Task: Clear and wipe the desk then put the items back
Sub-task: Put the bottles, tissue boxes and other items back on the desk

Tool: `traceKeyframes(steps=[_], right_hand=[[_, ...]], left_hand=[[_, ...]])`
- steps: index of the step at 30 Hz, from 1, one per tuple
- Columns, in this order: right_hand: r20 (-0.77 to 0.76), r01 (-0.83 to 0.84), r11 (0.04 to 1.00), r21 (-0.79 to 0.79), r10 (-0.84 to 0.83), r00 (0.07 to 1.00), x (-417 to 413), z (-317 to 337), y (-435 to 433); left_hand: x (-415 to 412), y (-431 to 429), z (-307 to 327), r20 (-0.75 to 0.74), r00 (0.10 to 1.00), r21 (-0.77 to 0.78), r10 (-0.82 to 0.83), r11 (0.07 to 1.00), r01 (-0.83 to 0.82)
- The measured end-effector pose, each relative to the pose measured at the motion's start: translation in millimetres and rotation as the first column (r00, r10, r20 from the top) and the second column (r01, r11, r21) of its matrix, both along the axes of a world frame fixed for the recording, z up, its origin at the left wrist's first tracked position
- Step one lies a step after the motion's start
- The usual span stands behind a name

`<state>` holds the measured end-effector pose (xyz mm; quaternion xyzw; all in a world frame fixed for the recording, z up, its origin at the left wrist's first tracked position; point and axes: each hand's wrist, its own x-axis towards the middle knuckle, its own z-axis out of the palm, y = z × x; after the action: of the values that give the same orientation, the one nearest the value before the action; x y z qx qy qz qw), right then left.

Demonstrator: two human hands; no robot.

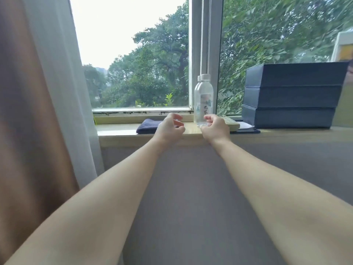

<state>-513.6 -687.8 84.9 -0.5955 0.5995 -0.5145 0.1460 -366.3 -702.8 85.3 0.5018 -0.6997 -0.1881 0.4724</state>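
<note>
two bare arms reach out over the gray desk [191,197] to the window sill [118,131]. the left hand [169,127] is over the sill's front edge, just by a folded dark blue cloth [148,126] that lies flat on the sill. its fingers are bent a little and hold nothing. the right hand [216,129] is close beside it, with a small gap between them. its fingers are bent a little too and hold nothing. its fingertips [208,119] are right by the bottom of a clear water bottle [205,96]. i cannot tell if they touch it. the bottle stands up straight on the sill by the window frame. a second bottle [196,92] peeks out from behind it. right of that hand lies a pale flat thing [233,124] on a dark mat [248,130], partly hidden. further right, three dark blue boxes [290,96] sit in a stack. a white curtain [57,73] and a brown curtain [23,111] hang on the left. green trees show through the glass.
</note>
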Motion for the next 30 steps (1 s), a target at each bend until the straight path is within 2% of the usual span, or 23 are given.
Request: traceKeyframes(steps=[8, 15, 23, 30], right_hand=[[0.011, -0.037, 0.990, 0.138, 0.036, 0.999, -20.8, 8.7, -47.3], [0.040, -0.091, 0.977, 0.192, 0.085, 0.996, -20.4, 13.8, -71.0], [0.152, -0.065, 0.991, 0.116, 0.047, 0.987, -26.3, 12.8, -85.7], [0.159, -0.088, 0.996, 0.031, 0.082, 0.984, -25.7, 15.1, -73.2]], left_hand=[[-37.2, -55.2, 13.5, 0.034, 0.999, 0.085, -0.042, 0.996, 0.039], [-50.2, -83.0, 20.3, 0.086, 0.994, 0.148, -0.070, 0.987, 0.057], [-49.2, -91.3, 19.4, 0.103, 0.994, 0.071, -0.021, 0.997, 0.014], [-41.9, -82.7, 27.3, 0.079, 0.996, -0.015, 0.044, 0.999, -0.043]])
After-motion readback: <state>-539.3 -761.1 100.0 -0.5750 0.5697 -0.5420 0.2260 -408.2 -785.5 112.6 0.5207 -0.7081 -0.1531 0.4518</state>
